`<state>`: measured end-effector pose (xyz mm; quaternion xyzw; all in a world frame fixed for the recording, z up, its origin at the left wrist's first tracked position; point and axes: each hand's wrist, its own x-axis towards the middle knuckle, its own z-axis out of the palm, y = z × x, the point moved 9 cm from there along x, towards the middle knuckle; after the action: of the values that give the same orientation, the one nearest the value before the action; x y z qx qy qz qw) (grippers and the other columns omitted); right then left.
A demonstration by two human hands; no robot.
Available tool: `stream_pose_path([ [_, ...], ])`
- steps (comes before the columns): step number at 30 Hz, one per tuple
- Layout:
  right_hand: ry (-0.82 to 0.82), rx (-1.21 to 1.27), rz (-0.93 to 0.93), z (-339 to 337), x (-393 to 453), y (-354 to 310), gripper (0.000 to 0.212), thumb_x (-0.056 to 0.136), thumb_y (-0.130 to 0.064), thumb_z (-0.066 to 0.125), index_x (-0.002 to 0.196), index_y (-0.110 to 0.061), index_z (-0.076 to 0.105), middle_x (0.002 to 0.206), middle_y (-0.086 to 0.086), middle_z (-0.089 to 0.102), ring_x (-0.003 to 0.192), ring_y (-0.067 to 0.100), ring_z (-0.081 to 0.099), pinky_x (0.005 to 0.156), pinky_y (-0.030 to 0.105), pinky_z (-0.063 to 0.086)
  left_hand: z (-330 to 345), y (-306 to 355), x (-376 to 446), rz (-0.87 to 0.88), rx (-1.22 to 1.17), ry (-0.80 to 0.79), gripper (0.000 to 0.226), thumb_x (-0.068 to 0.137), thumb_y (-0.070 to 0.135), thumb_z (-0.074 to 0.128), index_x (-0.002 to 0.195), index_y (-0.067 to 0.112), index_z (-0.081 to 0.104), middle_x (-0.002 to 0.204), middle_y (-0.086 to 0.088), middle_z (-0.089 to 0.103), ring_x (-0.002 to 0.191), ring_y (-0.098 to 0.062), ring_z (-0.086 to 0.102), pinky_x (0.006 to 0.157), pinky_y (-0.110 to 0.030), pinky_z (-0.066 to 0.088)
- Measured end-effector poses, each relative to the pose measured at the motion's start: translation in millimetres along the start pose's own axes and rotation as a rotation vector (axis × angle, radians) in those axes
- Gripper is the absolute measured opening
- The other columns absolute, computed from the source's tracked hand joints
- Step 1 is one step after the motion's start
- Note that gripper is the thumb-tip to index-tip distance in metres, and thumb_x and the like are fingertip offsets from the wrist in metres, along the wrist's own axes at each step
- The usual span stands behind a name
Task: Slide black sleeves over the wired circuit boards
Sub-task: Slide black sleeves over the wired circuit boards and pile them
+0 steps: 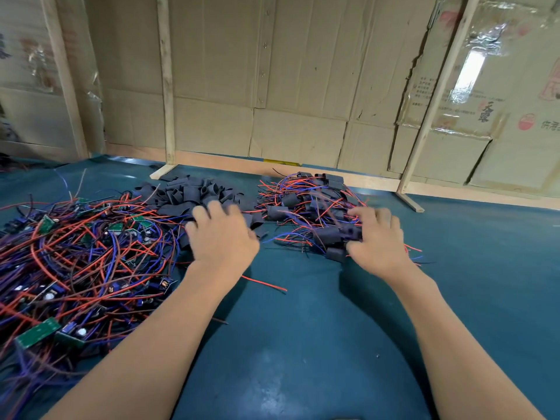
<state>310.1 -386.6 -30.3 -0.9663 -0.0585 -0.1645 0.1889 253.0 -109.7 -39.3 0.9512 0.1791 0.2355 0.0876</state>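
Head view: left hand (222, 237) spread on loose sleeves (194, 192), right hand (378, 241) pinching a sleeved board (336, 233).

**Cardboard Walls Around a Teal Bench**

Flattened cardboard sheets (272, 86) are lining the back wall, held by pale wooden posts (166, 86) that are standing on a teal work surface (303, 344). Clear tape on the right-hand panel (472, 71) is catching a bright glare (red and black print is showing beside it).
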Motion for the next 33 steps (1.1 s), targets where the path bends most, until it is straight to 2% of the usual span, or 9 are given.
stream_pose_path([
  [3,-0.094,-0.105,0.044,19,-5,2,0.090,0.076,-0.015,0.065,0.156,-0.024,0.024,0.156,0.014,0.020,0.145,0.036,0.017,0.118,0.043,0.011,24,-23,1,-0.082,0.102,-0.168,0.053,0.094,0.050,0.052,0.133,0.014,0.050,0.135,-0.015,0.039,0.128,-0.038,0.033,0.102,-0.048,0.032],
  [7,0.161,-0.061,-0.105,-1,-13,-40,0.106,0.071,-0.016,0.072,0.160,-0.020,0.015,0.163,0.017,0.012,0.152,0.036,0.008,0.120,0.047,0.007,26,-25,6,-0.073,0.062,-0.179,0.047,0.096,0.048,0.052,0.134,0.020,0.049,0.132,-0.013,0.041,0.126,-0.036,0.036,0.102,-0.048,0.029],
  [12,0.171,0.313,-0.418,1,-42,-96,0.074,0.073,-0.005,0.053,0.146,-0.017,0.048,0.141,0.008,0.050,0.132,0.030,0.042,0.105,0.035,0.024,38,-16,7,0.050,0.101,-0.257,0.058,0.096,0.029,0.046,0.149,0.040,0.023,0.142,-0.005,0.028,0.125,-0.034,0.024,0.098,-0.052,0.024],
  [15,0.031,0.350,-0.536,23,-51,-114,0.058,0.082,0.006,0.054,0.136,-0.015,0.058,0.129,0.004,0.061,0.122,0.025,0.054,0.109,0.044,0.032,40,-6,9,0.192,0.136,-0.298,0.060,0.093,0.017,0.045,0.144,0.047,0.033,0.140,0.000,0.038,0.122,-0.032,0.028,0.093,-0.049,0.024],
  [18,-0.086,0.394,-0.618,39,-58,-125,0.032,0.095,-0.011,0.064,0.127,-0.011,0.066,0.117,0.004,0.068,0.107,0.021,0.063,0.100,0.045,0.044,29,4,12,0.224,0.084,-0.274,0.049,0.093,0.017,0.050,0.136,0.041,0.048,0.135,-0.001,0.052,0.125,-0.030,0.042,0.094,-0.048,0.027],
  [22,-0.229,0.272,-0.717,61,-67,-135,0.024,0.094,-0.031,0.070,0.111,-0.015,0.076,0.105,0.004,0.071,0.105,0.024,0.061,0.099,0.043,0.044,-18,-4,41,0.106,-0.021,-0.280,0.043,0.091,0.023,0.056,0.132,0.039,0.056,0.139,-0.001,0.056,0.131,-0.028,0.048,0.105,-0.049,0.028],
  [27,-0.110,0.424,-0.644,46,-62,-134,0.013,0.096,-0.013,0.064,0.099,-0.006,0.075,0.096,0.009,0.071,0.094,0.024,0.063,0.091,0.038,0.047,-68,-75,54,0.017,0.490,-0.600,0.069,0.089,0.051,0.067,0.143,0.012,0.049,0.148,-0.009,0.049,0.132,-0.028,0.050,0.105,-0.035,0.042],
  [29,-0.034,0.372,-0.679,40,-52,-148,0.022,0.091,0.002,0.059,0.110,0.000,0.071,0.106,0.016,0.068,0.102,0.029,0.062,0.097,0.032,0.045,-64,-99,34,0.027,0.670,-0.679,0.063,0.091,0.051,0.064,0.139,0.012,0.051,0.144,-0.005,0.053,0.128,-0.024,0.054,0.100,-0.030,0.043],
  [33,-0.336,0.080,-0.559,82,-7,-167,0.060,0.092,-0.001,0.052,0.151,-0.006,0.041,0.152,0.017,0.043,0.141,0.032,0.039,0.117,0.032,0.028,-60,-121,24,-0.010,0.479,-0.488,0.018,0.085,0.021,0.060,0.102,0.018,0.054,0.111,-0.008,0.061,0.115,-0.033,0.058,0.097,-0.041,0.048],
])
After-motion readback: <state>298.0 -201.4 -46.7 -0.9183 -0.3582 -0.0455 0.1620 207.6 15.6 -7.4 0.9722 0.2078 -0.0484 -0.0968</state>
